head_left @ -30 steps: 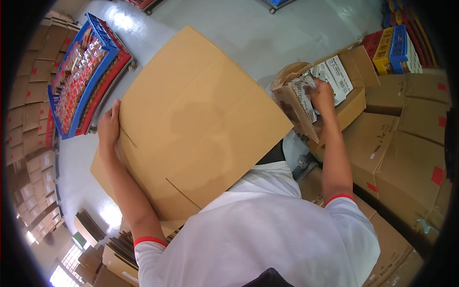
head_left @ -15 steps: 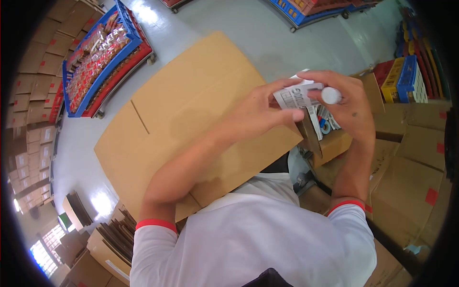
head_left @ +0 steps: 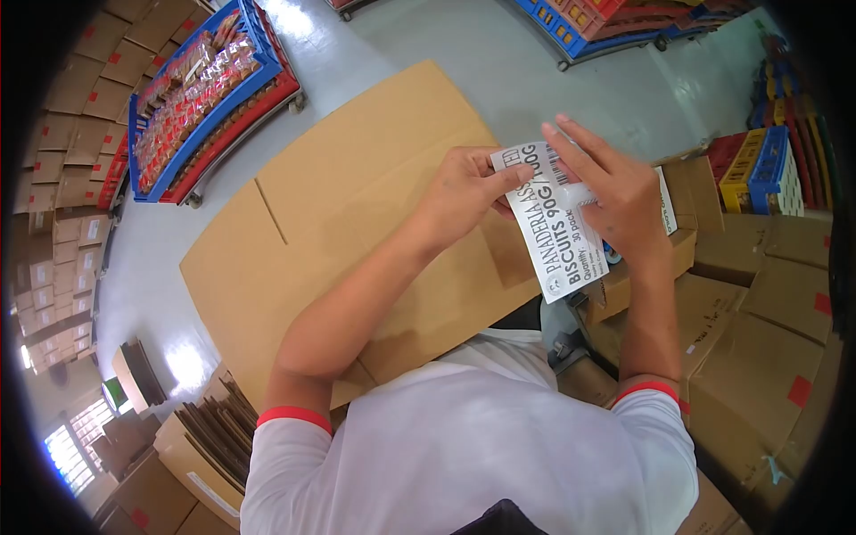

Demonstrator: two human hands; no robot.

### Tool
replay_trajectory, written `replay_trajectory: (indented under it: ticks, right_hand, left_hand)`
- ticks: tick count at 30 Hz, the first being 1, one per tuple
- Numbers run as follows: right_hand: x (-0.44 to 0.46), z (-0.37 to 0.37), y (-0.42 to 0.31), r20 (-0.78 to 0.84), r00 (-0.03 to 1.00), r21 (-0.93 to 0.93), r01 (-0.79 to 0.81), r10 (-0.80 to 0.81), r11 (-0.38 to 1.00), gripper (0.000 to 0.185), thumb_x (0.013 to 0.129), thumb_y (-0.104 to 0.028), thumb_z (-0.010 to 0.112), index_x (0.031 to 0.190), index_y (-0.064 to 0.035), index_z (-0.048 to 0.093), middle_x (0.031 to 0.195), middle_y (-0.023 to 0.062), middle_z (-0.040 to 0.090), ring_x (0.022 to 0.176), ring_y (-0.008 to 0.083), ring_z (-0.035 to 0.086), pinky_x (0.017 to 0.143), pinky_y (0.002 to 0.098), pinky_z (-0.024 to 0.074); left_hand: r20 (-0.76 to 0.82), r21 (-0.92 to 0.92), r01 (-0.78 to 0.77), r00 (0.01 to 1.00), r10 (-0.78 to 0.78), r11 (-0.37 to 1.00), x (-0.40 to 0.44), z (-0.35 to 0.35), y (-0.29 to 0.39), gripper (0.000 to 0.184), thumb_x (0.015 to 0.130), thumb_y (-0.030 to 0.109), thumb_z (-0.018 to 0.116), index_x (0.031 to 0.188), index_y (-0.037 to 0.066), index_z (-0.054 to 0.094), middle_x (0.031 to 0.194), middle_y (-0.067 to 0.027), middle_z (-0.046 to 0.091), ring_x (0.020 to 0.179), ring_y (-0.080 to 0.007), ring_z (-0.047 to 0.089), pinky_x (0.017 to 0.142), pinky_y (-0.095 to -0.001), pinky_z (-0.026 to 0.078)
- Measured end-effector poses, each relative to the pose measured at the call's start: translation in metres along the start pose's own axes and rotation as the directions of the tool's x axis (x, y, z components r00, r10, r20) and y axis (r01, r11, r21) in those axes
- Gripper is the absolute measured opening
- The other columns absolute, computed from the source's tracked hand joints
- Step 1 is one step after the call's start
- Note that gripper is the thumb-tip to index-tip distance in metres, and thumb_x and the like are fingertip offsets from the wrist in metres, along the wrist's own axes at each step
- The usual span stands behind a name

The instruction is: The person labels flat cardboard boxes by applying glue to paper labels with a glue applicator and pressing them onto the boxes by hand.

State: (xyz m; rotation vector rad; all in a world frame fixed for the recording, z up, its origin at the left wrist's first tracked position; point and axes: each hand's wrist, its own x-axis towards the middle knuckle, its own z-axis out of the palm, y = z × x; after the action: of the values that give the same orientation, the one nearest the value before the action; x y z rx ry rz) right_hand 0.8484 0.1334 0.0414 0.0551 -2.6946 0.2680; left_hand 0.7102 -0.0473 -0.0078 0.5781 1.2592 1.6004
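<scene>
The left hand [head_left: 468, 192] pinches the white label [head_left: 546, 227]. The right hand [head_left: 621, 203] grips a white tube [head_left: 578, 196] over it. The label is above the big cardboard's [head_left: 357, 178] right edge. Past its left edge sits a blue crate [head_left: 261, 41].

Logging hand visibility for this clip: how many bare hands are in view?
2: the left hand pinching the upper left edge of the printed biscuit label, and the right hand at the label's right side. No other hands show; some fingers are hidden.
</scene>
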Motion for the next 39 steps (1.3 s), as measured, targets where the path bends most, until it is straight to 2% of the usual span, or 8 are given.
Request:
replay_trajectory:
  ticks: [22, 24, 27, 31, 34, 36, 37, 39]
  right_hand:
    - [-0.021, 0.011, 0.001, 0.002, 1.000, 0.004, 0.001, -0.001, 1.000, 0.081, 0.061, 0.005, 0.075, 0.138, -0.0207, 0.070, 0.135, 0.0114, 0.070, 0.079, 0.0225, 0.074, 0.063, 0.0331, 0.0581]
    - [-0.025, 0.020, 0.006, -0.080, 0.994, 0.294, -0.046, 0.073, 0.955, 0.074, 0.063, 0.007, 0.074, 0.133, -0.0174, 0.074, 0.132, 0.0122, 0.072, 0.083, 0.0242, 0.076, 0.065, 0.0329, 0.0588]
    - [-0.024, 0.019, 0.005, -0.163, 0.984, 0.317, -0.023, 0.078, 0.948, 0.071, 0.063, 0.010, 0.070, 0.129, -0.0144, 0.076, 0.129, 0.0128, 0.073, 0.085, 0.0257, 0.078, 0.067, 0.0332, 0.0596]
    - [-0.025, 0.013, 0.001, -0.119, 0.990, 0.292, -0.039, 0.077, 0.956, 0.071, 0.064, 0.012, 0.069, 0.130, -0.0139, 0.075, 0.129, 0.0133, 0.073, 0.084, 0.0259, 0.077, 0.068, 0.0330, 0.0593]
    - [-0.027, 0.012, -0.001, -0.053, 0.992, 0.269, -0.099, 0.118, 0.958, 0.065, 0.065, 0.013, 0.069, 0.125, -0.0107, 0.076, 0.123, 0.0125, 0.075, 0.083, 0.0254, 0.077, 0.069, 0.0324, 0.0590]
    - [-0.029, 0.019, -0.001, -0.089, 0.961, 0.536, -0.175, 0.261, 0.826, 0.047, 0.072, 0.011, 0.073, 0.115, -0.0073, 0.077, 0.115, 0.0125, 0.076, 0.083, 0.0253, 0.075, 0.070, 0.0317, 0.0572]
    - [-0.027, 0.016, -0.002, -0.090, 0.961, 0.537, -0.174, 0.261, 0.826, 0.047, 0.072, 0.011, 0.073, 0.115, -0.0073, 0.077, 0.115, 0.0125, 0.076, 0.083, 0.0253, 0.075, 0.070, 0.0317, 0.0572]
    - [-0.021, 0.004, -0.007, 0.088, 0.940, 0.553, -0.321, 0.329, 0.769, 0.027, 0.079, 0.006, 0.077, 0.104, -0.0028, 0.075, 0.100, 0.0119, 0.075, 0.082, 0.0191, 0.072, 0.072, 0.0301, 0.0543]
  left_hand:
    - [0.029, -0.078, 0.074, 0.997, -0.072, 0.994, -0.001, -0.001, -0.023, 0.031, 0.104, 0.025, 0.067, 0.115, -0.003, 0.073, 0.101, -0.0107, 0.079, 0.089, -0.0156, 0.074, 0.081, -0.0324, 0.059]
    - [0.019, -0.084, 0.069, 0.998, -0.068, 0.994, -0.002, 0.000, -0.022, 0.031, 0.104, 0.025, 0.067, 0.115, -0.003, 0.073, 0.101, -0.0109, 0.078, 0.089, -0.0157, 0.074, 0.082, -0.0324, 0.059]
    - [-0.002, -0.074, 0.027, 1.000, -0.027, 0.997, -0.003, 0.003, -0.021, 0.030, 0.105, 0.024, 0.066, 0.116, -0.003, 0.073, 0.102, -0.0108, 0.078, 0.090, -0.0155, 0.074, 0.083, -0.0323, 0.059]
    - [0.027, -0.067, 0.026, 0.999, -0.024, 0.997, -0.003, 0.002, -0.027, 0.030, 0.105, 0.024, 0.066, 0.116, -0.003, 0.073, 0.103, -0.0105, 0.078, 0.090, -0.0149, 0.074, 0.083, -0.0324, 0.059]
    - [0.028, -0.063, 0.025, 0.999, -0.024, 0.998, -0.003, 0.003, -0.027, 0.030, 0.105, 0.024, 0.066, 0.116, -0.003, 0.073, 0.102, -0.0100, 0.078, 0.090, -0.0146, 0.073, 0.082, -0.0321, 0.058]
    - [0.028, -0.061, 0.023, 0.999, -0.022, 0.998, -0.003, 0.005, -0.028, 0.029, 0.105, 0.023, 0.066, 0.117, -0.003, 0.073, 0.101, -0.0095, 0.078, 0.090, -0.0144, 0.073, 0.082, -0.0320, 0.058]
    - [0.021, -0.062, -0.012, 1.000, 0.013, 0.998, -0.003, 0.006, -0.028, 0.029, 0.105, 0.023, 0.066, 0.117, -0.003, 0.073, 0.101, -0.0088, 0.078, 0.090, -0.0142, 0.073, 0.082, -0.0317, 0.058]
    - [0.015, -0.062, -0.045, 0.999, 0.046, 0.997, -0.004, 0.007, -0.029, 0.029, 0.105, 0.023, 0.066, 0.117, -0.003, 0.074, 0.101, -0.0081, 0.078, 0.090, -0.0140, 0.073, 0.081, -0.0315, 0.058]
